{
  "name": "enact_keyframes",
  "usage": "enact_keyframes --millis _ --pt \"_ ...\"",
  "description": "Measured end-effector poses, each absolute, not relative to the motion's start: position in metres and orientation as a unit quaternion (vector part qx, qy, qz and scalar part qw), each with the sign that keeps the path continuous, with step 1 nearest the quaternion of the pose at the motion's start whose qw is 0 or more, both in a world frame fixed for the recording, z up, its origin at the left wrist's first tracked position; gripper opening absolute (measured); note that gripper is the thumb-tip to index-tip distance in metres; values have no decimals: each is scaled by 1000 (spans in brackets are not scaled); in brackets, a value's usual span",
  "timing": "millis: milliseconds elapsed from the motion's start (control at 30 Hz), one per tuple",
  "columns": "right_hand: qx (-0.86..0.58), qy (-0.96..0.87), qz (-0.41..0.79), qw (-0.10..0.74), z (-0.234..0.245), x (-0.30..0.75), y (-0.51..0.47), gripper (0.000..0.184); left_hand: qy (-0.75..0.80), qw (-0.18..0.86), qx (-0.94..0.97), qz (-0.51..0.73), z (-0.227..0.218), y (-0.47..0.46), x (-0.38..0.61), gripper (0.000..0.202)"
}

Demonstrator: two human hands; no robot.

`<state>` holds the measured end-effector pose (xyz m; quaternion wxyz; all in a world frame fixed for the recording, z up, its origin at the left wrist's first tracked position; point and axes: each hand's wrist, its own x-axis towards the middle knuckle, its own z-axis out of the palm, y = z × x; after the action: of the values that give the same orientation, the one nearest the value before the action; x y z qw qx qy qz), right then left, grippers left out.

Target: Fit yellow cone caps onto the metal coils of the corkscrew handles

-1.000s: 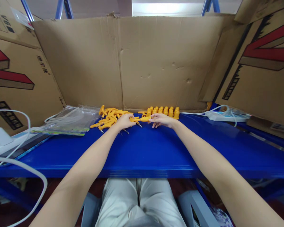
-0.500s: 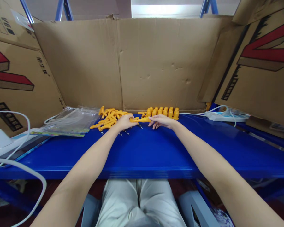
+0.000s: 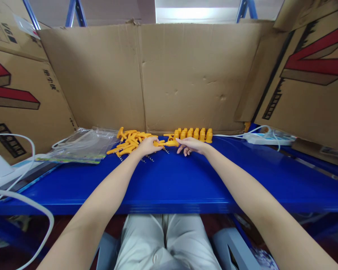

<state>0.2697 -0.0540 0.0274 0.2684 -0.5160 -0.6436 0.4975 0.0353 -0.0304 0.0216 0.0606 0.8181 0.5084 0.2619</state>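
My left hand (image 3: pixel 150 146) is closed around a yellow corkscrew (image 3: pixel 160 143), which points right, its handle mostly hidden by the fingers. A yellow plastic sleeve (image 3: pixel 171 143) is in line with it, pinched at its right end by the thumb and forefinger of my right hand (image 3: pixel 190 144). The other right fingers curl loosely below. Corkscrew and sleeve appear to meet between my hands; how far one sits in the other I cannot tell. Beside my left hand lies a pile of yellow T-handled corkscrews (image 3: pixel 129 141) with metal spirals. Behind my right hand stand rows of yellow sleeves (image 3: pixel 202 134).
Cardboard panels (image 3: pixel 199 75) wall the back and sides of the blue table (image 3: pixel 169 180). Clear plastic bags (image 3: pixel 87 144) lie at left. A white power strip (image 3: pixel 270 138) with cables is at right, and a white cable (image 3: pixel 30 202) loops at the near left.
Both hands stay nearly in place, with the yellow pieces still held end to end between them. The right fingers have shifted slightly. The view has moved a little.
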Motion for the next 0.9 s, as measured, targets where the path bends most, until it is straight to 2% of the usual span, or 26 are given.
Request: enact_keyframes --millis 133,300,900 --pt "-510 -627 519 279 28 272 -52 37 507 70 816 267 21 -30 35 30" --pt "-480 -636 512 322 29 275 -54 24 511 74 815 264 22 -30 35 31" --pt "-482 -613 528 335 33 271 -59 14 508 82 812 277 20 -29 35 28"
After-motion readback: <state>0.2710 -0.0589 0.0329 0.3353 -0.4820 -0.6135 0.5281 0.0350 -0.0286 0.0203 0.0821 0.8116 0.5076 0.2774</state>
